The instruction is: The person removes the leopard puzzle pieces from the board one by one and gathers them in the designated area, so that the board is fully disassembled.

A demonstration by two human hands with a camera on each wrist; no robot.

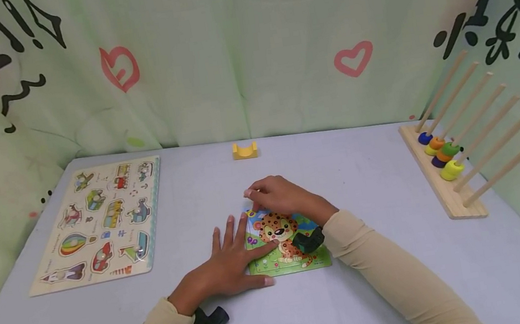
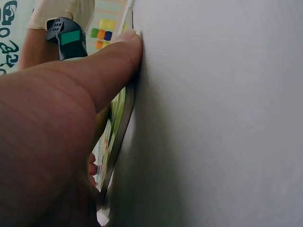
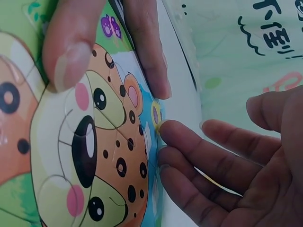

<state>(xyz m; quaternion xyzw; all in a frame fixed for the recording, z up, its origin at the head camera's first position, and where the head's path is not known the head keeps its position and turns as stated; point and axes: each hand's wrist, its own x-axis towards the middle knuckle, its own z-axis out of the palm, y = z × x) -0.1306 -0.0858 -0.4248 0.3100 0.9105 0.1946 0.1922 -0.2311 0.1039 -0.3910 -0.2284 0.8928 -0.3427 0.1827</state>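
A leopard jigsaw puzzle (image 1: pixel 280 229) lies flat on the table between the two hands. My left hand (image 1: pixel 232 261) is spread at its left side, one finger reaching onto the picture and the thumb along the lower edge. In the left wrist view the thumb (image 2: pixel 128 47) lies against the board's edge. Over the puzzle's top left corner is my right hand (image 1: pixel 287 194). Several of its fingertips (image 3: pixel 168 127) meet the top edge in the right wrist view, the thumb standing apart. Seams cross the leopard's face; part of the picture is hidden under the hands.
A picture board (image 1: pixel 103 224) with many small shapes lies at the left. Behind the puzzle sits a yellow curved block (image 1: pixel 245 151). At the right stands a wooden peg rack (image 1: pixel 451 195) with coloured beads (image 1: pixel 452 170). Curtains hang round the table.
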